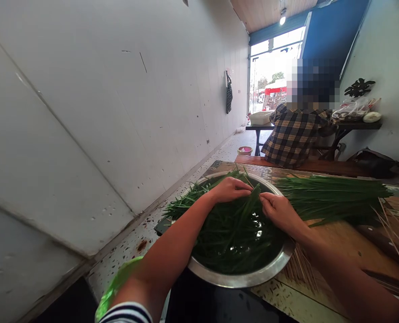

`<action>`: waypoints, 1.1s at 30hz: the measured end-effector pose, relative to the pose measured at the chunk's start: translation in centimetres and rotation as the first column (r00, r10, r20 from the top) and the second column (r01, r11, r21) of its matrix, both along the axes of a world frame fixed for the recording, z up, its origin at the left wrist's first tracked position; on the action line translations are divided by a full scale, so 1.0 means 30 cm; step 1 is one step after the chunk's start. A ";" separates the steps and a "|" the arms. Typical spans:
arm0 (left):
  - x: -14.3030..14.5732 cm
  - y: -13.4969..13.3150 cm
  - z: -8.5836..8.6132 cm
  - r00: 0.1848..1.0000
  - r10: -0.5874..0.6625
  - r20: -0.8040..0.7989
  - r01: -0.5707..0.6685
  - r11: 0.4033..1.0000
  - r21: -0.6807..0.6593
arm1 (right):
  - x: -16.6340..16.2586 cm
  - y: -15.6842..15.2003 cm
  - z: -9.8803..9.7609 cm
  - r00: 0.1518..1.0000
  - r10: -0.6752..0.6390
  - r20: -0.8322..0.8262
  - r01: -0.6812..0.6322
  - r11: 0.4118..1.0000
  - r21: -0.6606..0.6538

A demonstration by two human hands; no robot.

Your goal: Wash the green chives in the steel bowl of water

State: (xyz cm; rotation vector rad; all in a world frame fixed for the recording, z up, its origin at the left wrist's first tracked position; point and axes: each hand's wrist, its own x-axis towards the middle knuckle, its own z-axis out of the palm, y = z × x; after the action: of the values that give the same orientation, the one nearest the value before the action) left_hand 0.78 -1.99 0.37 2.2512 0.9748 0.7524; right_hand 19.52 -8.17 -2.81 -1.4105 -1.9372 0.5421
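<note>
Over a wide steel bowl (235, 280), my two hands meet at a small bundle of long, flat green garlic chives (251, 202). My left hand (230, 189) is closed, its fingertips pinching the chives from the left. Closed beside it, my right hand (276, 210) pinches what looks like one end of a thin bamboo skewer (248, 180) at the bundle; the fingers partly hide it. More loose chives (219, 229) lie in the bowl, with shiny wet-looking patches among them. At the bowl's left rim a cluster of chive ends (182, 199) sticks out.
Right of the bowl lies a large pile of chives (334, 195). Bamboo skewers (302, 269) lie against the bowl, others (389, 229) farther right. A green plastic bag (119, 285) is below my left arm. Ahead, a person in a plaid shirt (292, 134) sits at another table.
</note>
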 end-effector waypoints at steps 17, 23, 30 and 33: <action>0.017 0.051 -0.057 0.774 0.521 -0.359 -0.450 0.852 0.267 | 0.004 -0.001 -0.002 0.998 -0.023 0.067 0.024 1.000 -0.005; 0.022 0.049 -0.040 0.853 0.500 -0.145 -0.492 0.866 0.090 | 0.003 -0.001 -0.008 0.999 -0.016 0.041 0.017 1.000 -0.011; 0.007 0.072 -0.056 0.892 0.452 0.022 -0.451 0.892 -0.042 | 0.004 0.001 -0.008 1.000 0.000 0.023 0.000 1.000 -0.009; 0.006 0.075 -0.059 0.881 0.471 0.036 -0.470 0.882 -0.047 | 0.004 -0.001 -0.006 1.000 0.002 0.024 -0.002 1.000 -0.010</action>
State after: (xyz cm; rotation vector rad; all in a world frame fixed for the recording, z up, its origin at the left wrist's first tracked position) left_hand 0.96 0.27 -1.41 1.9672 1.5284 0.9744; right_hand 19.66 -8.20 -3.00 -1.4275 -1.9573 0.5381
